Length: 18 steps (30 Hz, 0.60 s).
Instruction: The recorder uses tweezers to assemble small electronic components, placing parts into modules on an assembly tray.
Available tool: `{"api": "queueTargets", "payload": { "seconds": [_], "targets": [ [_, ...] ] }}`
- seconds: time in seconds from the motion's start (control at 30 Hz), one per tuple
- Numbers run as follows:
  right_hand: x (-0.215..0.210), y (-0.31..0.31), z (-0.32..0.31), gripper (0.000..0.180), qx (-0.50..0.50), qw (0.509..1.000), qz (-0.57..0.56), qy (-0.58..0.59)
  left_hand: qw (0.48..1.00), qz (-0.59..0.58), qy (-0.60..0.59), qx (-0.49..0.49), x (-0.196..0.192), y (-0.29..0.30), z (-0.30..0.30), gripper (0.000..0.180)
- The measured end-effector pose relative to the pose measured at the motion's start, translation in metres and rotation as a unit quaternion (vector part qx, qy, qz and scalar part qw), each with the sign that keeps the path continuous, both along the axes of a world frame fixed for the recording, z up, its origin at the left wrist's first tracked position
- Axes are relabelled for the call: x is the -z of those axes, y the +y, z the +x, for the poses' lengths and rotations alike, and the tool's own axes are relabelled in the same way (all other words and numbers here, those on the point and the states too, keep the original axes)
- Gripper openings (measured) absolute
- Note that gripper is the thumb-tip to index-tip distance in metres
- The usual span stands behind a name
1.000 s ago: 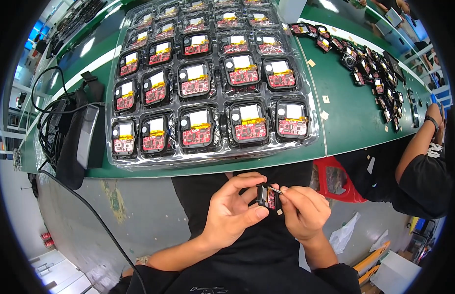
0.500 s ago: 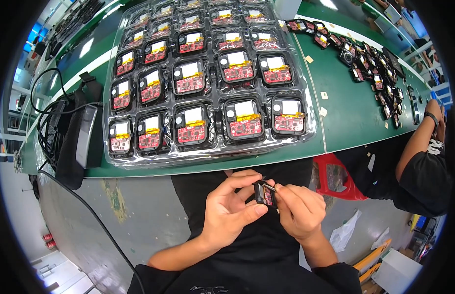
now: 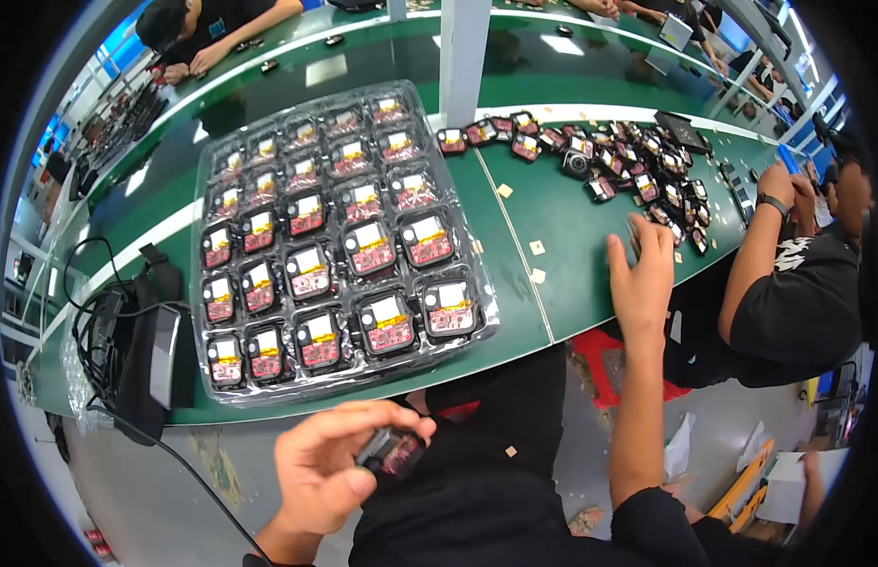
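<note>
Down in front of me, my left hand (image 3: 326, 468) grips a small black watch-shaped casing (image 3: 394, 454) by its edges; red circuit board shows on it. My right hand (image 3: 644, 269) is stretched out over the green table, just short of a heap of similar open casings (image 3: 637, 170). A thin grey metal tool (image 3: 634, 236) shows between its thumb and fingers, its exact kind unclear. To the left, a clear plastic tray (image 3: 486, 312) carries rows of black casings with red boards, white batteries and yellow tape.
A black bag with cables (image 3: 141, 350) lies left of the tray. Small beige squares (image 3: 537, 248) are scattered on the green table (image 3: 515, 293). A grey post (image 3: 463, 66) rises behind the tray. At the right sits a co-worker in a black shirt (image 3: 779, 302); others work across the table.
My right hand has left the casing and moved out right toward the heap. My left hand has shifted left and down, keeping the casing. The view has swung, showing more of the table's far side.
</note>
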State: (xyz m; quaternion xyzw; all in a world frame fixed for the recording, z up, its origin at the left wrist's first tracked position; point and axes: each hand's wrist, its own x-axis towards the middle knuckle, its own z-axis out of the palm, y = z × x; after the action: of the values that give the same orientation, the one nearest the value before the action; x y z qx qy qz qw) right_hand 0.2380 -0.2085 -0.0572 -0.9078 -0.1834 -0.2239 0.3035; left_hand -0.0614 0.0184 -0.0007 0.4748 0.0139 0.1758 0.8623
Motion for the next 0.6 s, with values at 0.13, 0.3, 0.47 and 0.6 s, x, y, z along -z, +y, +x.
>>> {"api": "queueTargets", "payload": {
  "seconds": [0.13, 0.3, 0.47, 0.6],
  "targets": [
    [-0.003, -0.002, 0.056, 0.055, 0.068, 0.994, -0.089, -0.006, 0.984, 0.171, 0.057, -0.015, -0.040, 0.021, 0.018, 0.030],
    [-0.020, 0.019, 0.059, 0.072, 0.072, 0.983, -0.162, 0.051, 0.886, 0.461, 0.033, -0.039, -0.081, 0.058, 0.067, 0.023],
    [-0.018, 0.021, 0.052, 0.058, 0.024, 0.985, -0.167, 0.033, 0.853, 0.504, 0.112, -0.078, -0.096, 0.092, 0.123, 0.023],
    [-0.019, 0.010, 0.035, 0.055, -0.039, 0.989, -0.133, 0.054, 0.774, 0.610, 0.147, -0.083, -0.088, 0.110, 0.156, 0.022]
  ]
}}
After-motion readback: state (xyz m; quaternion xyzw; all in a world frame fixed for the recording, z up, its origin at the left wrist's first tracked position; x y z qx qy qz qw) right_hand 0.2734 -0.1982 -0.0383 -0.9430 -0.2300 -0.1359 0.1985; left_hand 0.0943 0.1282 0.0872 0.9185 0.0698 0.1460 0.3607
